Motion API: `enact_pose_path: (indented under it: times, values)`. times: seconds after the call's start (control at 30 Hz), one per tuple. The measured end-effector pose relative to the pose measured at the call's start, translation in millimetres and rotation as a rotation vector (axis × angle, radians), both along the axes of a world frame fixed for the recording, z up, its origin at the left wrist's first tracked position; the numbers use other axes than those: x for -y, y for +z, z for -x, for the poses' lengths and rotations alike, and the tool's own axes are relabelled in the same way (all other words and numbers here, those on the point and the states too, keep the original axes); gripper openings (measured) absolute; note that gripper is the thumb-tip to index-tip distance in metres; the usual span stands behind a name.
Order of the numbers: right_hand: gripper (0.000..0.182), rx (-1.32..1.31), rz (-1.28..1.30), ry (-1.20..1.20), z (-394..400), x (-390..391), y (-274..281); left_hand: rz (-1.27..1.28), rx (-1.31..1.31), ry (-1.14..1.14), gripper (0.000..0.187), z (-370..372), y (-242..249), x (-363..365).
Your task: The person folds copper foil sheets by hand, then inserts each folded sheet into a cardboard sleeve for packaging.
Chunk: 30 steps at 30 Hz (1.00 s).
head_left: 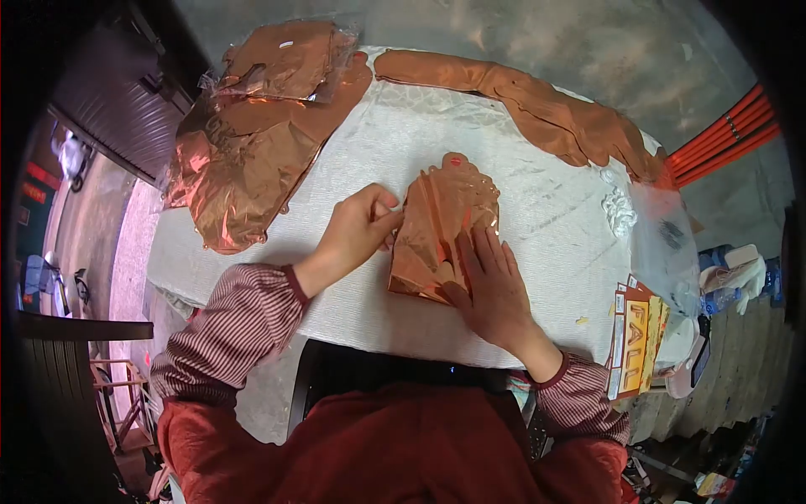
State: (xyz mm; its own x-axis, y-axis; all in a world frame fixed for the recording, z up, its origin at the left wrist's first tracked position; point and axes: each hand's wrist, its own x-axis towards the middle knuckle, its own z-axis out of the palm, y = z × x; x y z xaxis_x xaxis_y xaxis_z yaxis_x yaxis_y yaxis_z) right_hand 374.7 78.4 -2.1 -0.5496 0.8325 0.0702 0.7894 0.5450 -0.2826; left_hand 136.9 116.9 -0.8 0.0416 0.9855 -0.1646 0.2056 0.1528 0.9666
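A folded copper-coloured foil balloon (428,223) lies flat on the white-covered table (353,323), its rounded tab with a small red mark pointing away from me. My right hand (495,294) rests on the lower right part of the foil, fingers stretched out and slightly spread. At the foil's upper left edge is my left hand (357,231), with its fingers curled and the thumb close to the index finger. Whatever is between those fingertips is too small to make out.
More copper foil balloons (252,181) lie spread at the left, with a clear plastic packet of foil (281,59) on top. A long row of foil (520,97) follows the far edge. Printed "FALL" cards (635,340) and a crumpled white clump (620,210) sit at the right.
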Motion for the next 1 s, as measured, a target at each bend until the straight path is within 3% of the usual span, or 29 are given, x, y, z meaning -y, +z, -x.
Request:
enact_pose_path:
  times: [0.2, 0.53, 0.6, 0.73, 0.83, 0.93, 1.0]
  values:
    - [0.068, -0.018, -0.010, 0.005, -0.7, -0.5, -0.3, -0.057, -0.269, -0.066, 0.018, -11.7, 11.5, -16.3]
    - [0.068, -0.029, -0.021, -0.004, -1.1, -0.6, -2.8, 0.022, -0.103, 0.011, 0.012, -10.0, -2.6, -23.7]
    - [0.068, -0.032, -0.022, -0.003, -1.5, -0.5, -2.8, 0.008, 0.075, 0.015, 0.007, -9.7, -6.0, -22.6]
    - [0.068, -0.026, -0.034, 0.005, -1.8, -0.8, -2.8, -0.055, -0.031, -0.116, 0.003, -1.6, -24.9, -25.6]
    - [0.069, -0.062, -0.034, 0.013, -2.4, -0.6, -0.4, -0.016, -0.097, -0.100, 0.012, -5.2, -20.1, -20.5]
    - [0.069, -0.036, -0.019, 0.005, -1.3, -0.6, -0.4, 0.035, 0.020, -0.114, 0.028, -9.6, -4.1, -8.4]
    - [0.069, -0.043, -0.012, 0.002, -0.9, -0.8, -1.2, 0.007, 0.045, -0.189, 0.048, -9.9, 2.3, -2.9]
